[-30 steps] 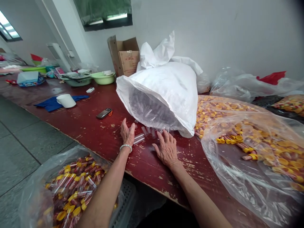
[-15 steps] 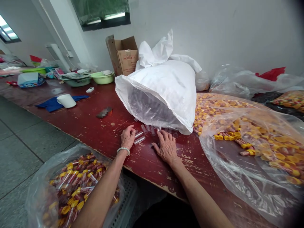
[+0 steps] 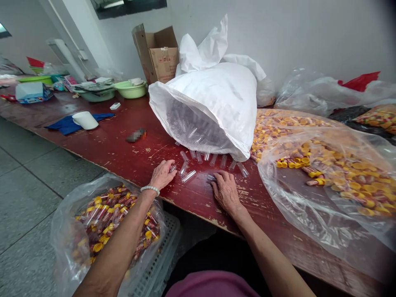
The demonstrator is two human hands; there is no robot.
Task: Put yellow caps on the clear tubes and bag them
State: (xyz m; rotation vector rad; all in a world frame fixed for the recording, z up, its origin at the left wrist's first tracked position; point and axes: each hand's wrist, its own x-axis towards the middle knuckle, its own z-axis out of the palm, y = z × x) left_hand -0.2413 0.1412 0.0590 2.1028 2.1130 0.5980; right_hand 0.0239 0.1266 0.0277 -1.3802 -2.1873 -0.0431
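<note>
My left hand [image 3: 163,175], a beaded bracelet at its wrist, is closed on a clear tube [image 3: 172,168] over the red table [image 3: 123,154]. To its right, my right hand [image 3: 227,189] rests low with curled fingers at another clear tube [image 3: 211,177]. Between the hands lies a loose tube [image 3: 188,176]. Several more tubes are scattered before the mouth of a big white sack [image 3: 216,103], which has many tubes inside.
A plastic bag of yellow-capped filled tubes [image 3: 108,222] stands below the table edge at left. Clear plastic sheeting [image 3: 297,210] and yellow-capped tubes [image 3: 355,181] cover the right. A carton [image 3: 165,64], green bowl [image 3: 131,90] and white cup [image 3: 86,120] stand farther back.
The view has tilted down slightly. My left hand has closed on a tube, and my right hand has moved a little right. More tubes lie spread out before the sack.
</note>
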